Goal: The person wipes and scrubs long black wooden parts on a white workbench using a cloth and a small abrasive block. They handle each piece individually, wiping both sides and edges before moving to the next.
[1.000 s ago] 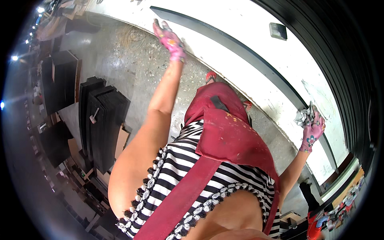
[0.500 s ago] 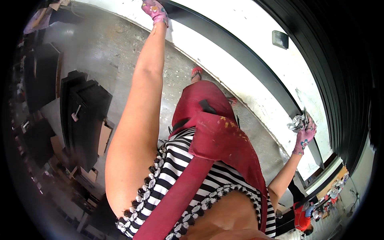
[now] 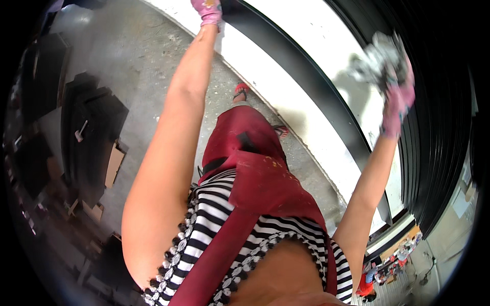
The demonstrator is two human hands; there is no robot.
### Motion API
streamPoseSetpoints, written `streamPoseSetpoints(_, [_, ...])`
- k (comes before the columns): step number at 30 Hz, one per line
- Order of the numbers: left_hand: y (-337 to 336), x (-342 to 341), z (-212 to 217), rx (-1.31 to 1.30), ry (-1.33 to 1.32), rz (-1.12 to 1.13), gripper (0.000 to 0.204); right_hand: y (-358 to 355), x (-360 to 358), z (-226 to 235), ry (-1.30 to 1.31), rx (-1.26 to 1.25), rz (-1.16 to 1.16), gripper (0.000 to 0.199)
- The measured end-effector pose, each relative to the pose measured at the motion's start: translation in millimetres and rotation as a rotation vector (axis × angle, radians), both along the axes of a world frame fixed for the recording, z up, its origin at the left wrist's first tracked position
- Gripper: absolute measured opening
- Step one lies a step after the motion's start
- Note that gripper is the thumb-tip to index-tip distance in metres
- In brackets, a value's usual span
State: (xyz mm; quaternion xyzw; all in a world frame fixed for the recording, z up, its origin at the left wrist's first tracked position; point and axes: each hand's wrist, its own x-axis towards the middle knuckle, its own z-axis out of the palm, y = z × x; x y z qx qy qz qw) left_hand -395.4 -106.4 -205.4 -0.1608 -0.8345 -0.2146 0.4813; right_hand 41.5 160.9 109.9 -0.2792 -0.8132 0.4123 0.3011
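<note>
right hand clutches a crumpled rag beside the long black bar

the right hand, in a pink glove, has its fingers curled tight round a grey rag, which bunches above the fingers, just right of the black bar. the bar's long axis runs diagonally from upper left to lower right. the left hand is at its upper end; its fingers are cut off by the rim, so their state cannot be told.

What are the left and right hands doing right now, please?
Left hand: gloved, at the dark bar; grip cannot be told.
Right hand: gloved, closed on a crumpled rag.
</note>
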Motion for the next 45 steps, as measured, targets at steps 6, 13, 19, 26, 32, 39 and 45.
streamPoseSetpoints(6, [-39, -5, -21, 0.295, -0.029, -0.125, 0.021, 23, -36, -4, -0.227, 0.264, 0.192, 0.043])
streamPoseSetpoints(13, [-16, 27, 16, 0.753, -0.567, -0.454, 0.027, 24, -9, -54, -0.971, 0.855, 0.402, 0.068])
streamPoseSetpoints(19, [7, 32, 13, 0.624, -0.513, -0.198, 0.037, 15, -16, -46, -0.889, 0.794, 0.239, 0.062])
streamPoseSetpoints(26, [10, 45, 40, 0.746, -0.663, -0.118, 0.047, -57, -28, -17, 0.124, -0.089, 0.335, 0.042])
streamPoseSetpoints(32, [17, 45, 37, 0.907, -0.889, -0.207, 0.043, -97, -44, -50, -0.100, 0.390, 0.463, 0.047])
streamPoseSetpoints(39, [20, 60, 63, 0.770, -0.710, -0.095, 0.048, -104, -79, -50, -0.238, 0.850, 0.506, 0.054])
streamPoseSetpoints(45, [24, 66, 61, 0.703, -0.703, -0.140, 0.038, -124, -149, -56, -0.188, 0.979, 0.525, 0.049])
